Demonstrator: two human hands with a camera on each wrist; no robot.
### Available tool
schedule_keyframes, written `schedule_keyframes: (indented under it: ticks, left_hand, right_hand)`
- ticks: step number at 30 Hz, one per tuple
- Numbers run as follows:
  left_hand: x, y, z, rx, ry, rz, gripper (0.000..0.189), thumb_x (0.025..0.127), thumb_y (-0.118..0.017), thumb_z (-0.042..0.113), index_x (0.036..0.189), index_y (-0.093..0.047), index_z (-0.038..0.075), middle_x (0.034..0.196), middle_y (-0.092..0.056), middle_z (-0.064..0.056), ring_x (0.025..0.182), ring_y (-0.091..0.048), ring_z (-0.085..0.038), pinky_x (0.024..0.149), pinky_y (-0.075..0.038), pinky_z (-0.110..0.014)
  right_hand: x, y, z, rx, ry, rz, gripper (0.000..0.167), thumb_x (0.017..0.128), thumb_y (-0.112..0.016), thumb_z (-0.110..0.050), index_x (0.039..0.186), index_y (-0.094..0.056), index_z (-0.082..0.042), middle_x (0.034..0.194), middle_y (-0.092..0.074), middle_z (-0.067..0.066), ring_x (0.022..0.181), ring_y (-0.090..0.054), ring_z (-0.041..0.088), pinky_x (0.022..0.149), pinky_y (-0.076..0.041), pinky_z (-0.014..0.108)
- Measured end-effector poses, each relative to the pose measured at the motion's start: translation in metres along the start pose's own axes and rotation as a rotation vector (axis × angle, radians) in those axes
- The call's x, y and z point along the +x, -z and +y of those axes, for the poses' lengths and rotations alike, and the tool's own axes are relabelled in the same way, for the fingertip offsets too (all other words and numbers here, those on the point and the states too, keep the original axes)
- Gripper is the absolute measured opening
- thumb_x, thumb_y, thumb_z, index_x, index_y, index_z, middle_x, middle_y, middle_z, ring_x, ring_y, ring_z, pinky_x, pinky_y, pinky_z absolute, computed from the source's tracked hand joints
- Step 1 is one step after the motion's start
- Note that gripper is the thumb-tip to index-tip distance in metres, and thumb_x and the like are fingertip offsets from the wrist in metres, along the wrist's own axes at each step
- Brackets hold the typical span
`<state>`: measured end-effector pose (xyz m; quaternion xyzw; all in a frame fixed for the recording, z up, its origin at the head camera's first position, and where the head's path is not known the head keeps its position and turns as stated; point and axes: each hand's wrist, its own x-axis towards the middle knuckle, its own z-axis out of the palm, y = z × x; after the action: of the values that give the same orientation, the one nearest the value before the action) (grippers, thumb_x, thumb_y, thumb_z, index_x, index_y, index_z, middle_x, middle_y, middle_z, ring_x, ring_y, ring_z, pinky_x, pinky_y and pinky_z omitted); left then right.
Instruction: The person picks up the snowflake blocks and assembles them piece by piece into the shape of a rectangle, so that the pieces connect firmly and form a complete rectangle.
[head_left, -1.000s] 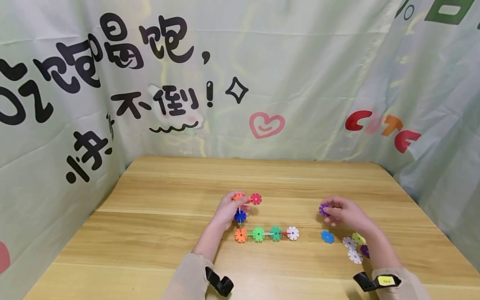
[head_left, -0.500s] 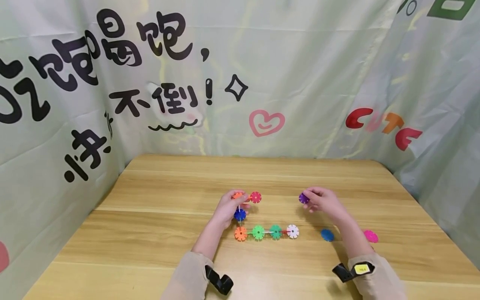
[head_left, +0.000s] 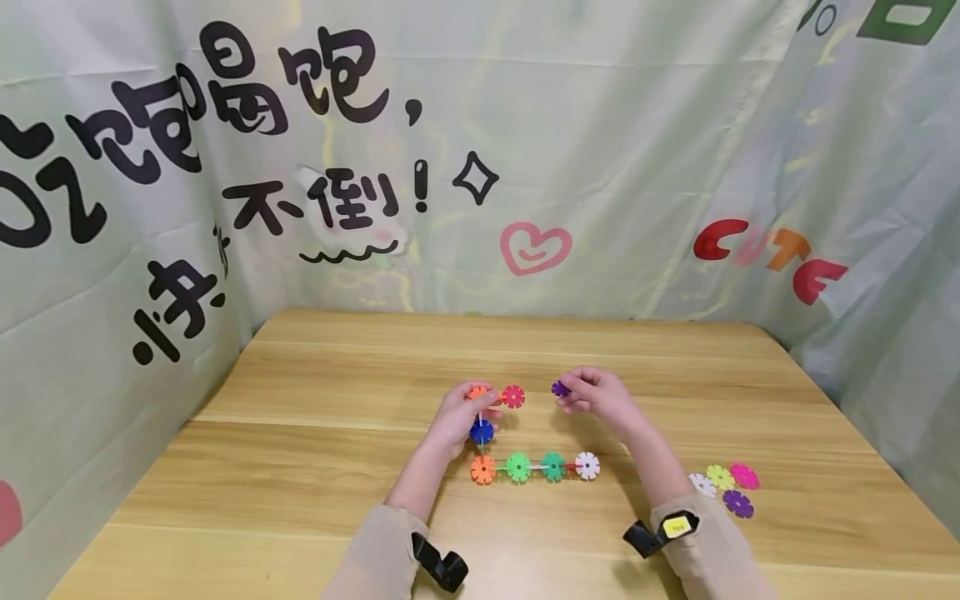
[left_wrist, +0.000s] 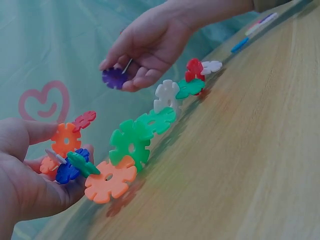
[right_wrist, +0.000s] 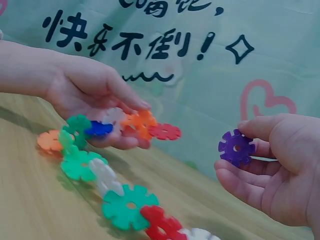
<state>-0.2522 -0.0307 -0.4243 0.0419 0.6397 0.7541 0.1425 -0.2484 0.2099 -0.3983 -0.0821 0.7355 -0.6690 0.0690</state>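
Observation:
A chain of notched plastic snowflake discs makes an L-shape on the table. Its near row runs from an orange corner disc through green discs to a white disc. From that corner a blue disc leads up to another orange disc, with a red disc slotted on beyond. My left hand grips this upper orange disc between thumb and fingers. Right of the red disc, my right hand pinches a loose purple disc by its edge, above the table.
Loose discs lie at the right of the table: yellow, pink, purple and white. A blue one shows in the left wrist view. A printed curtain hangs around the table's back and sides.
My right hand has travelled left with the purple disc, from near the loose discs to close beside the red disc. The left hand keeps its grip in the same spot.

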Motion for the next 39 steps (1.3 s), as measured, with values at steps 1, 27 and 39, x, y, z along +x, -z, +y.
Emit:
schedule_keyframes:
  ticks: [1,27,39]
  left_hand:
    - [0.000,0.000,0.000,-0.001,0.001,0.001,0.040,0.094,-0.055,0.015,0.125,-0.044,-0.007,0.105,-0.060,-0.019,0.091,-0.063,-0.034,0.071,-0.055,-0.037]
    - [0.000,-0.001,-0.001,-0.006,-0.014,0.021,0.037,0.093,-0.055,0.013,0.121,-0.046,-0.009,0.100,-0.062,-0.016,0.081,-0.066,-0.024,0.066,-0.056,-0.031]
    - [0.002,0.001,-0.002,0.003,-0.012,0.025,0.040,0.093,-0.056,0.015,0.123,-0.045,-0.009,0.103,-0.062,-0.019,0.086,-0.065,-0.031,0.070,-0.056,-0.035]
  right_hand:
    - [0.001,-0.003,0.000,0.013,-0.001,0.004,0.024,0.094,-0.056,-0.015,0.099,-0.055,0.008,0.091,-0.064,0.014,0.075,-0.064,0.017,0.069,-0.055,0.027]
    - [0.014,-0.038,0.007,0.083,-0.041,-0.025,0.019,0.094,-0.049,-0.004,0.101,-0.052,0.014,0.093,-0.061,0.017,0.082,-0.064,0.023,0.083,-0.052,0.039]
    - [0.014,-0.041,0.008,0.032,-0.029,-0.004,0.015,0.089,-0.059,-0.003,0.094,-0.055,0.011,0.090,-0.064,0.016,0.088,-0.065,0.031,0.081,-0.052,0.039]
